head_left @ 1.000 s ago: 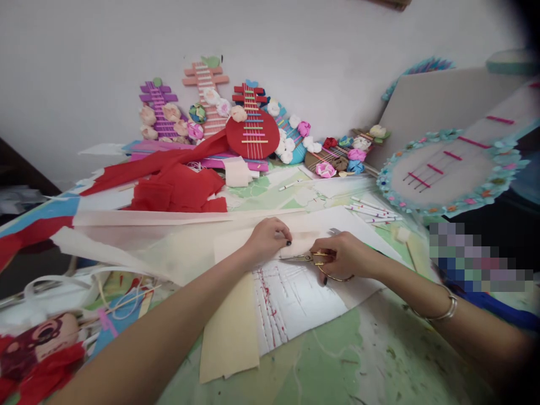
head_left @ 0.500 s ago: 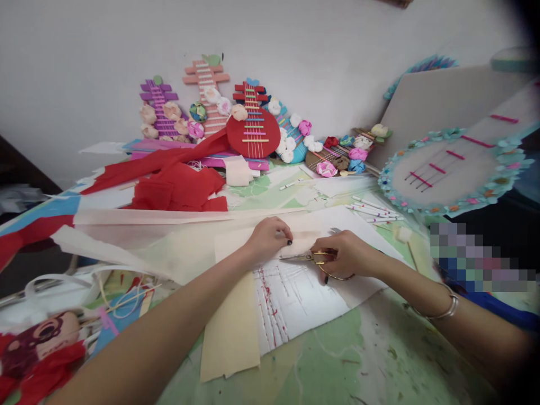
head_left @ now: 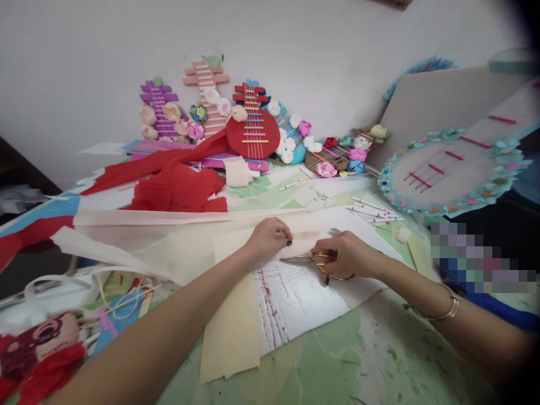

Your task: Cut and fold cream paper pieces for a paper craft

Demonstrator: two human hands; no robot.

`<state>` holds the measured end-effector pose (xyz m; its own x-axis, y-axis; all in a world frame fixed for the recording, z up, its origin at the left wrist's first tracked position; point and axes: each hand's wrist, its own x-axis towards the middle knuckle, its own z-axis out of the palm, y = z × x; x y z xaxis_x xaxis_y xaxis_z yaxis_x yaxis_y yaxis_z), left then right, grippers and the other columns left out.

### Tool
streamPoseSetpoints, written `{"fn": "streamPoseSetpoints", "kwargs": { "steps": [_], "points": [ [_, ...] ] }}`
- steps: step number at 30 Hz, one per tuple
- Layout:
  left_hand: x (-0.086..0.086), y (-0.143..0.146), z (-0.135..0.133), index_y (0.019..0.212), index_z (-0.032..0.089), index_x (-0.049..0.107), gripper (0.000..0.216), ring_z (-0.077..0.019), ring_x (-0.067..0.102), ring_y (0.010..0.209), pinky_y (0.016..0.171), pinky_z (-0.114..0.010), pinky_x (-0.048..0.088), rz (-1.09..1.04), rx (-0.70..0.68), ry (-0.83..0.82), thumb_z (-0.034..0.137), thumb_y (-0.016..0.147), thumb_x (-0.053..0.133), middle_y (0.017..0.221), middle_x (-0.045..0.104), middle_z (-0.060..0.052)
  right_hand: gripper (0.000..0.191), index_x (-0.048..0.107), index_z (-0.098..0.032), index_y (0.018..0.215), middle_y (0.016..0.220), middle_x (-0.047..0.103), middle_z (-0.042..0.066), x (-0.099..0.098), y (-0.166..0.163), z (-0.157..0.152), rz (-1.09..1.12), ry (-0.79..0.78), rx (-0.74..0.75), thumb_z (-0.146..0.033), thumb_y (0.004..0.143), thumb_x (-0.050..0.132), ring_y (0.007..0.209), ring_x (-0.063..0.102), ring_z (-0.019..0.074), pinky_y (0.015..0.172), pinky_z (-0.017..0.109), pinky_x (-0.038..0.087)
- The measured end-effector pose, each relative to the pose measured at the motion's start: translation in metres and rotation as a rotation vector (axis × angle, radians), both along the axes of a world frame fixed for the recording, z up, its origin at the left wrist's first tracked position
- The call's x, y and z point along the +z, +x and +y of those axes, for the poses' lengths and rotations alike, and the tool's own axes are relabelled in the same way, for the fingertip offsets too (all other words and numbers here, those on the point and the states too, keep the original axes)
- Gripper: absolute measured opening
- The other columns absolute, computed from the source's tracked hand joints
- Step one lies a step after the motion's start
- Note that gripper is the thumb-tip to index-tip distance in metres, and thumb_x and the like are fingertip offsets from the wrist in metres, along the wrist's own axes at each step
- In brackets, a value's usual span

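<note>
My left hand pinches a folded piece of cream crepe paper between thumb and fingers. My right hand grips a pair of scissors by the gold handles, and one blade points left along the paper's near edge. Under both hands lies a white board scored with cut lines and red marks. A larger cream sheet overlaps the board's left side, close to my left forearm. Whether the blades are biting into the paper I cannot tell.
Red crepe paper lies at the back left, before several decorated paper lutes, including a red one. White marker-like sticks lie beyond my right hand. A large flower-rimmed lute leans at right. Craft scraps and a mask-like pouch crowd the near left.
</note>
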<state>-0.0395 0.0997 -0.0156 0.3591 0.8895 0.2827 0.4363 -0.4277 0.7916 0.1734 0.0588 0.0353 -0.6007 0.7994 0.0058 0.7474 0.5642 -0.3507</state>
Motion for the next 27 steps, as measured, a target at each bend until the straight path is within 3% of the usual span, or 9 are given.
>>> {"fn": "streamPoseSetpoints", "kwargs": {
  "steps": [5, 9, 13, 17, 20, 23, 27],
  "points": [
    [0.002, 0.0, -0.001, 0.065, 0.019, 0.069, 0.018, -0.0166, 0.058, 0.083, 0.078, -0.026, 0.047, 0.003, 0.004, -0.005, 0.003, 0.062, 0.062, 0.085, 0.061, -0.003, 0.019, 0.063, -0.019, 0.072, 0.048, 0.048, -0.007, 0.001, 0.007, -0.002, 0.063, -0.044, -0.003, -0.01, 0.056, 0.057, 0.045, 0.038, 0.0066, 0.047, 0.018, 0.031],
    [0.001, 0.0, -0.001, 0.066, 0.019, 0.069, 0.016, -0.0166, 0.057, 0.084, 0.078, -0.026, 0.046, -0.02, -0.005, -0.003, 0.005, 0.062, 0.062, 0.085, 0.062, -0.003, 0.018, 0.065, -0.018, 0.078, 0.048, 0.05, -0.006, 0.0, 0.017, -0.007, 0.247, -0.129, -0.063, -0.02, 0.06, 0.067, 0.044, 0.042, 0.0073, 0.045, 0.019, 0.033],
    [0.003, 0.0, -0.003, 0.068, 0.018, 0.069, 0.015, -0.0152, 0.057, 0.078, 0.072, -0.024, 0.045, -0.081, 0.015, -0.03, 0.007, 0.062, 0.06, 0.082, 0.063, -0.002, 0.038, 0.064, -0.015, 0.087, 0.046, 0.045, -0.006, 0.002, 0.022, -0.014, 0.647, -0.088, -0.392, -0.04, 0.059, 0.073, 0.038, 0.036, 0.0065, 0.036, 0.019, 0.025],
    [0.01, 0.0, -0.008, 0.072, 0.016, 0.068, 0.018, -0.0103, 0.051, 0.055, 0.053, -0.02, 0.039, -0.169, 0.096, -0.101, 0.008, 0.063, 0.054, 0.065, 0.061, 0.0, 0.04, 0.065, -0.013, 0.084, 0.044, 0.044, -0.005, 0.01, 0.02, -0.015, 0.905, -0.101, -0.671, -0.046, 0.062, 0.07, 0.033, 0.027, 0.0039, 0.032, 0.019, 0.015],
    [0.019, -0.001, -0.01, 0.074, 0.015, 0.067, 0.017, -0.0085, 0.046, 0.049, 0.048, -0.02, 0.036, -0.289, 0.184, -0.132, 0.011, 0.066, 0.053, 0.062, 0.058, 0.001, 0.034, 0.062, -0.013, 0.075, 0.051, 0.057, 0.0, 0.016, 0.015, -0.012, 1.02, -0.177, -0.705, -0.042, 0.059, 0.072, 0.035, 0.035, 0.0045, 0.032, 0.018, 0.02],
    [0.036, -0.003, -0.012, 0.076, 0.016, 0.067, 0.013, -0.0108, 0.052, 0.06, 0.056, -0.021, 0.04, -0.405, 0.178, -0.062, 0.017, 0.064, 0.062, 0.071, 0.061, -0.001, 0.034, 0.056, -0.015, 0.069, 0.062, 0.066, 0.006, 0.017, 0.006, -0.01, 1.113, -0.286, -0.699, -0.043, 0.059, 0.071, 0.033, 0.04, 0.0051, 0.031, 0.018, 0.021],
    [0.062, 0.003, -0.023, 0.092, 0.016, 0.062, 0.029, -0.0125, 0.055, 0.07, 0.062, -0.022, 0.042, -0.613, 0.15, -0.062, 0.023, 0.065, 0.068, 0.08, 0.061, -0.002, 0.031, 0.055, -0.016, 0.074, 0.051, 0.061, 0.001, 0.007, -0.01, -0.014, 1.167, -0.379, -0.683, -0.041, 0.063, 0.069, 0.035, 0.045, 0.0075, 0.033, 0.018, 0.025]
  ]
}}
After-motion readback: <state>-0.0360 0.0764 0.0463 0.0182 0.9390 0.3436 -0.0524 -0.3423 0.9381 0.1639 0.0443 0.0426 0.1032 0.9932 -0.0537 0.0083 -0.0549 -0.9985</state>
